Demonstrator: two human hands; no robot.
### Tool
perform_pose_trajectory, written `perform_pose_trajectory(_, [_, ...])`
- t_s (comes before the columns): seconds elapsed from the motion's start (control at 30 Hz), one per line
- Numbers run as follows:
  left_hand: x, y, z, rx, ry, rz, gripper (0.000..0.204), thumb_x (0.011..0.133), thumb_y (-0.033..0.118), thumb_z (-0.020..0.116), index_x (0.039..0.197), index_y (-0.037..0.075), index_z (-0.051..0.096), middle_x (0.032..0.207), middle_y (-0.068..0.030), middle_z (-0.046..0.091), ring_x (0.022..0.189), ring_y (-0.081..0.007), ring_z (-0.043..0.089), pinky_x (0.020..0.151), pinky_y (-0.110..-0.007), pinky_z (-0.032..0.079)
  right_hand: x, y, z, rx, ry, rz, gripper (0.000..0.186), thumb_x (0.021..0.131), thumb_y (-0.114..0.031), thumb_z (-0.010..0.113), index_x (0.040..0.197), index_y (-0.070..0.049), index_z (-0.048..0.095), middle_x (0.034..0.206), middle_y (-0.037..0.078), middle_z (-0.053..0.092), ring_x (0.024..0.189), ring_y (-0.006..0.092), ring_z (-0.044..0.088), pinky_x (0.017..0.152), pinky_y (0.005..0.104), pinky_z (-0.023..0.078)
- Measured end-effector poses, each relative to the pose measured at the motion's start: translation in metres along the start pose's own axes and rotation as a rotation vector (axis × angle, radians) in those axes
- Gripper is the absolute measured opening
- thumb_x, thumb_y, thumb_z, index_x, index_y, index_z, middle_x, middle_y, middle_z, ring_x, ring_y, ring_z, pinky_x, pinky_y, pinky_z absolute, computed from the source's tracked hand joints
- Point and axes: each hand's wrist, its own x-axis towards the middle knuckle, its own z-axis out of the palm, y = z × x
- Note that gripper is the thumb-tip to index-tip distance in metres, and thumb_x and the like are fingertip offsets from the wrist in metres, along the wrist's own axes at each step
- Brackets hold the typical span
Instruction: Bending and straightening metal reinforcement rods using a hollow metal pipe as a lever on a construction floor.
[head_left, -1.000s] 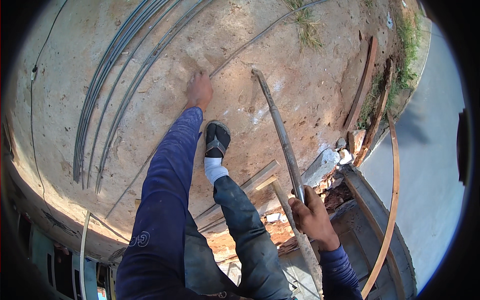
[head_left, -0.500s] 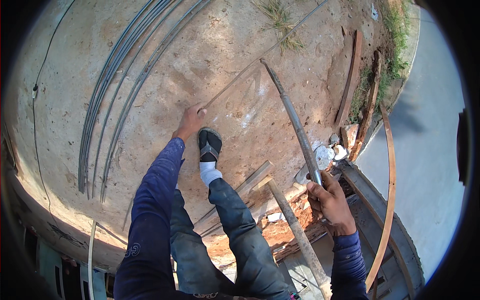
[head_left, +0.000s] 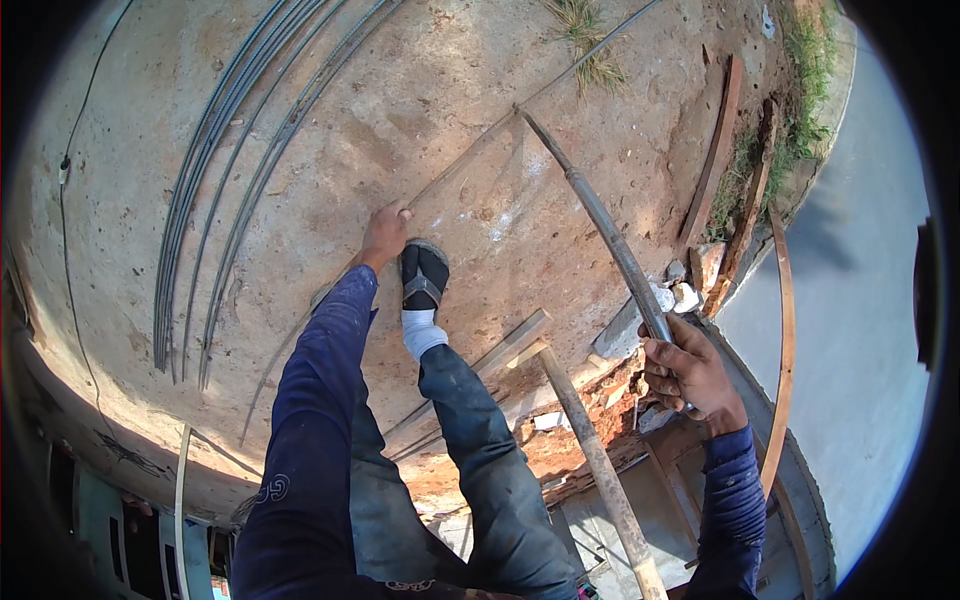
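Observation:
My left hand point(head_left: 385, 234) is closed around a thin steel bar point(head_left: 460, 164) that runs from it to the far right, low over the ground. My right hand point(head_left: 692, 374) grips the near end of a long metal bar tool point(head_left: 612, 232) with a pipe-like handle. The tool slants away to the far left, and its narrow tip meets the steel bar well beyond my left hand. Whether the tip hooks round the bar is too small to make out. My sandalled foot point(head_left: 422, 275) stands just right of my left hand.
Several steel rods point(head_left: 225, 190) lie in a bundle on the left, beside a black cable point(head_left: 66, 215). Wooden planks point(head_left: 716, 150) and a curved wooden strip point(head_left: 785, 340) border the grey paving point(head_left: 850, 330). A wooden pole point(head_left: 595, 465) leans near rubble at lower right.
My right hand has moved right and slightly nearer, swinging the tool's handle with it. The tool's tip now reaches the steel bar. My left hand keeps its hold.

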Motion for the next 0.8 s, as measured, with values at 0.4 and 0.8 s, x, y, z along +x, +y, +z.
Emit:
perform_pose_trajectory(0.4, [0.002, -0.007, 0.000, 0.021, -0.011, -0.023, 0.034, 0.096, 0.029, 0.050, 0.111, 0.000, 0.057, 0.104, -0.0285, 0.062, 0.102, -0.0460, 0.058, 0.087, -0.048, 0.045, 0.010, 0.026, 0.005, 0.158, -0.072, 0.012, 0.021, 0.092, -0.010, 0.057, 0.111, -0.005, 0.048, 0.065, -0.002, 0.038, 0.043, 0.0050, 0.037, 0.032, 0.0203, 0.030])
perform_pose_trajectory(0.8, [-0.016, 0.011, -0.008, -0.024, 0.036, -0.040, 0.029, 0.090, 0.024, 0.058, 0.109, 0.003, 0.065, 0.106, -0.0242, 0.065, 0.102, -0.0408, 0.061, 0.089, -0.044, 0.047, -0.015, -0.008, 0.013, 0.153, -0.009, 0.168, 0.018, 0.089, -0.006, 0.055, 0.105, -0.007, 0.047, 0.064, -0.002, 0.039, 0.044, 0.0055, 0.037, 0.032, 0.0212, 0.028])
